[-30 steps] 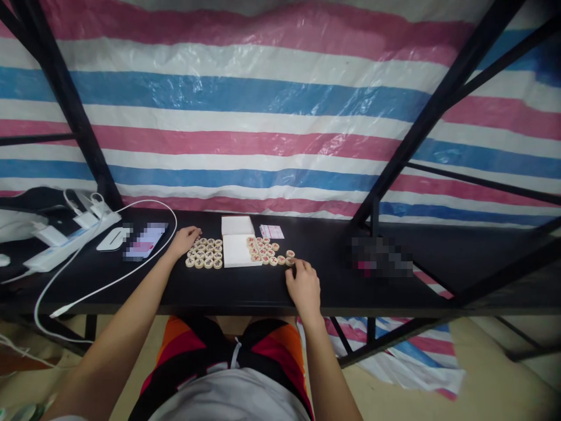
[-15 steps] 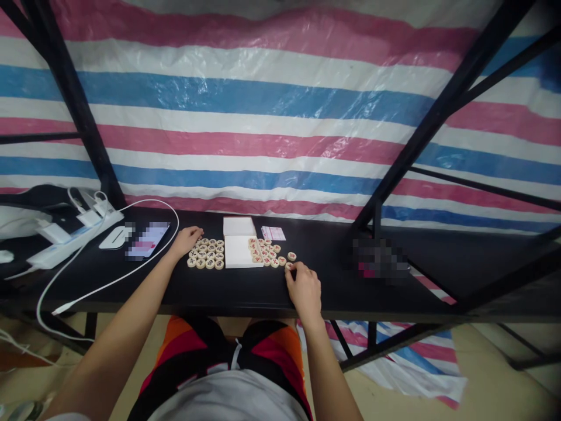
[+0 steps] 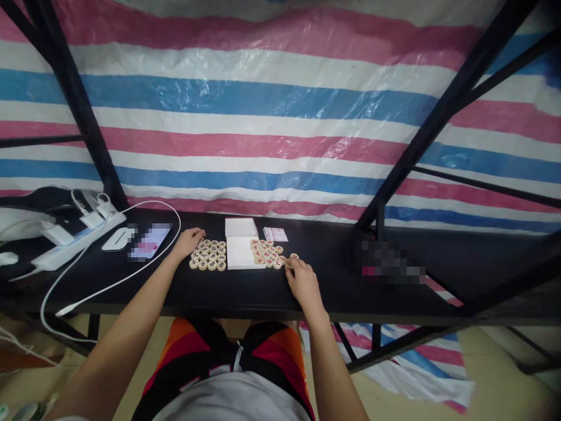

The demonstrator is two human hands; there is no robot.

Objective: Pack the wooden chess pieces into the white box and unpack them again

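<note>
Round pale pieces with dark characters (image 3: 213, 255) lie in neat rows left of an open white box (image 3: 239, 253). Pieces with red characters (image 3: 268, 252) sit partly in the box's right side and spread onto the table beyond it. My right hand (image 3: 304, 282) is at the right end of the red pieces, its fingers closed on a piece mostly hidden under the fingertips. One more red piece (image 3: 294, 256) shows just behind those fingers. My left hand (image 3: 188, 241) rests at the back left corner of the dark pieces; whether its fingers hold anything is unclear.
On the black table (image 3: 258, 292), a phone (image 3: 151, 241), a white device (image 3: 117, 239), a power strip (image 3: 74, 240) and a looping cable are at left. Small cards (image 3: 275, 234) lie behind the red pieces. A blurred dark object (image 3: 385, 262) and black frame bars stand at right.
My right hand has moved slightly left with the piece, toward the other red pieces. My left hand stays by the dark pieces. The whole view has shifted slightly.
</note>
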